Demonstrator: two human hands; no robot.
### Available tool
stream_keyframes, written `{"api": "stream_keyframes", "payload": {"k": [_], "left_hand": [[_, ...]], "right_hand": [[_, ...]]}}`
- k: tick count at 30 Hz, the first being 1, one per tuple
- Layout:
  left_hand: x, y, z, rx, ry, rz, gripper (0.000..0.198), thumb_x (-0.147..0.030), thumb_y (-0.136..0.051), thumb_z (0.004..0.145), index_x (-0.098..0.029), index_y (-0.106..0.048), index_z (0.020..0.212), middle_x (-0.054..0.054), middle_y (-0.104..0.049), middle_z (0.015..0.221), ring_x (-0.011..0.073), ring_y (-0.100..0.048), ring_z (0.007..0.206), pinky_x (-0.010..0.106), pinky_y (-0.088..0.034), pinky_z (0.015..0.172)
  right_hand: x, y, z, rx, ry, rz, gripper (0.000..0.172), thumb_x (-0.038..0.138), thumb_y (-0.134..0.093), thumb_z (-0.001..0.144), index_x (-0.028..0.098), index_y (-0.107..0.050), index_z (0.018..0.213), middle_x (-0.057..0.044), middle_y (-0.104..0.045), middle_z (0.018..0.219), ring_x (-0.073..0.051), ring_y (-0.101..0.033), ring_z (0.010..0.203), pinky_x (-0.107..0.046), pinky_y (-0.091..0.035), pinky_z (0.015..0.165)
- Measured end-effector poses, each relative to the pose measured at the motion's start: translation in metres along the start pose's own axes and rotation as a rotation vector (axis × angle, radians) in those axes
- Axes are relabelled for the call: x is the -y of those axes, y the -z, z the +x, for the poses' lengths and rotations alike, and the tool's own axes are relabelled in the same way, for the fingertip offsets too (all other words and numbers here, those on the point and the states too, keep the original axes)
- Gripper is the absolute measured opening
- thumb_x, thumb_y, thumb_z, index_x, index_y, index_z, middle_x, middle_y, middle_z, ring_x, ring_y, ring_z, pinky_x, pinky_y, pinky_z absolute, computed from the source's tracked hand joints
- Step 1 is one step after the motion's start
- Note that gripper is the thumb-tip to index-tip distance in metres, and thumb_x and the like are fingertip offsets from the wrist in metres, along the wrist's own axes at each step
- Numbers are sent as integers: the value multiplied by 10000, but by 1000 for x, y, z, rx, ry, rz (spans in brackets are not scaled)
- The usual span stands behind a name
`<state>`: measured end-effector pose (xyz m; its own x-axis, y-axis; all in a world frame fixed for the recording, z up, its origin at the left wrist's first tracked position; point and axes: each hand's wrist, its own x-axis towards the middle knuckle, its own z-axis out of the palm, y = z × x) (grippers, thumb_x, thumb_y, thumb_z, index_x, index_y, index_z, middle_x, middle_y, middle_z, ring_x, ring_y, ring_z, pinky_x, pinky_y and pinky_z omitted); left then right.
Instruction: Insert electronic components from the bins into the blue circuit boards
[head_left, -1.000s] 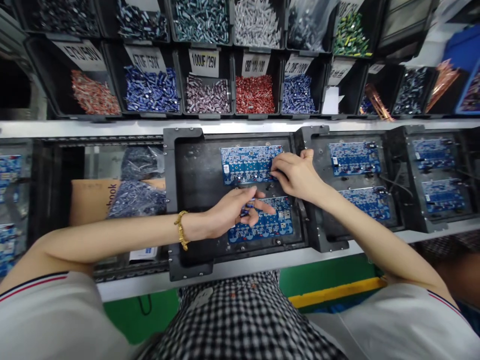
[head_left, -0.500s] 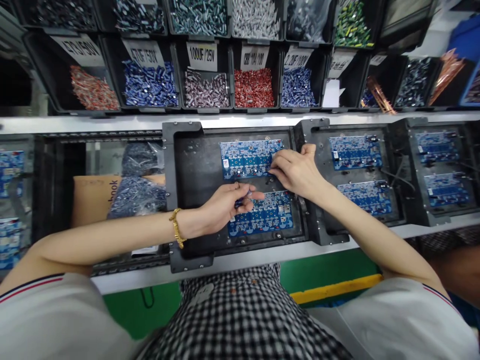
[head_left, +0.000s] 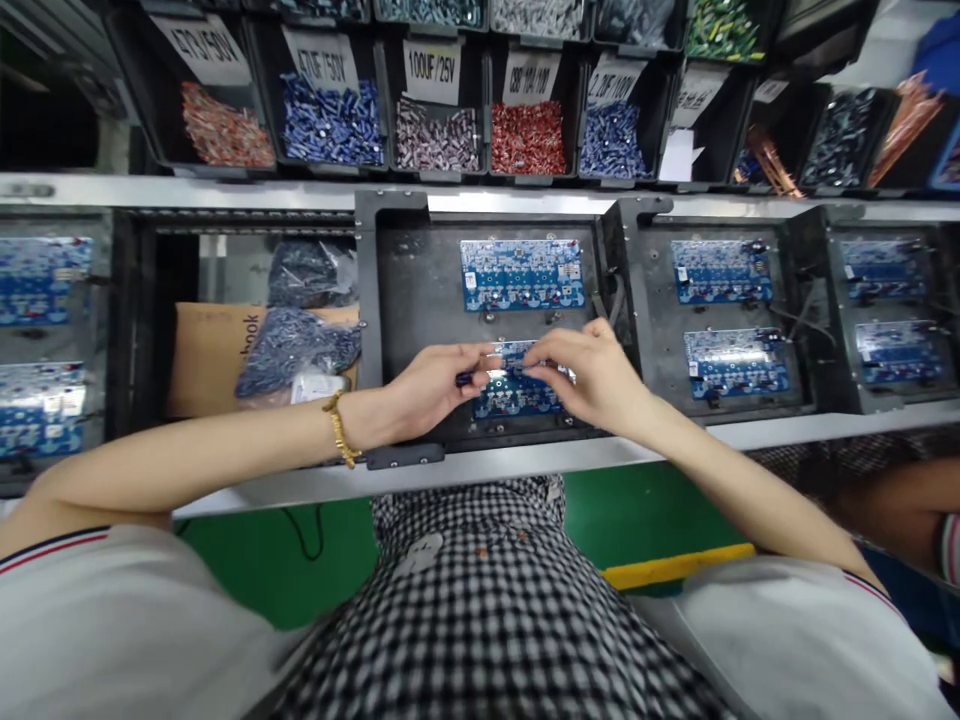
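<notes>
Blue board (head_left: 516, 402); component (head_left: 465, 379) apparently dark blue.

The right hand (head_left: 589, 375) has moved from the right end of the upper board (head_left: 521, 275), now uncovered, toward the near edge of the black tray (head_left: 416, 290), its grip over the lower board (head_left: 517, 402). The left hand (head_left: 420, 395) has drawn back to that board's left end, its outstretched fingers now gathered closer together. A co-worker's striped sleeve (head_left: 951, 548) has come into view at the far right.
</notes>
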<state>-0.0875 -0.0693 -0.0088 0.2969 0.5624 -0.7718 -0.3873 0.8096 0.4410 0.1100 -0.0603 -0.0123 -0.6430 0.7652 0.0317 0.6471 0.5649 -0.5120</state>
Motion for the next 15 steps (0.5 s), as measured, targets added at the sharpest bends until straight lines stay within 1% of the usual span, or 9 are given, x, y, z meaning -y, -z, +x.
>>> {"api": "stream_keyframes", "payload": {"k": [3,4,6,8,10,12,15], "left_hand": [[1,10,-1,21,-80,34,133,-118,-553,886,-44,-657,847,69,-616,810,23,-410,519,145,-308,461],[1,12,-1,33,-91,32,129,-134,-570,881,-48,-663,859,55,-601,785,19,-394,511,139,-294,454],[0,13,0,40,-87,4,147,-131,-547,892,-52,-669,913,22,-543,706,22,-389,512,132,-293,462],[-1,13,0,38,-68,-29,185,-78,-495,897,-37,-658,975,10,-500,669,33,-415,534,135,-325,493],[-2,13,0,33,-63,-44,225,-16,-468,879,-23,-642,1020,20,-519,694,38,-438,554,144,-350,520],[-3,13,1,26,-63,-34,244,4,-474,868,-28,-630,1052,34,-558,736,35,-445,551,149,-352,522],[-2,12,3,24,-56,-7,176,-31,-500,879,-41,-634,993,45,-592,760,24,-435,516,144,-319,481]], "right_hand": [[2,-19,-7,142,-4,34,144,170,-470,913,186,-613,904,-19,-693,917,-160,-603,825,-316,-222,726],[3,-24,-8,170,2,22,154,168,-462,916,185,-614,901,-23,-691,914,-165,-596,833,-317,-218,727],[6,-30,-7,197,23,-12,172,175,-448,926,182,-616,896,-33,-689,906,-178,-580,849,-319,-212,730],[8,-30,-5,209,44,-32,186,176,-435,934,179,-618,899,-35,-689,905,-184,-570,861,-320,-211,734],[9,-28,-4,218,53,-36,190,169,-433,935,179,-619,897,-29,-688,901,-181,-564,864,-320,-209,739],[9,-25,-3,225,63,-44,187,162,-439,931,180,-619,884,-23,-685,887,-176,-558,857,-322,-203,740],[8,-25,-4,221,94,-75,190,144,-438,923,181,-618,873,-13,-680,868,-169,-551,841,-325,-189,732]]}}
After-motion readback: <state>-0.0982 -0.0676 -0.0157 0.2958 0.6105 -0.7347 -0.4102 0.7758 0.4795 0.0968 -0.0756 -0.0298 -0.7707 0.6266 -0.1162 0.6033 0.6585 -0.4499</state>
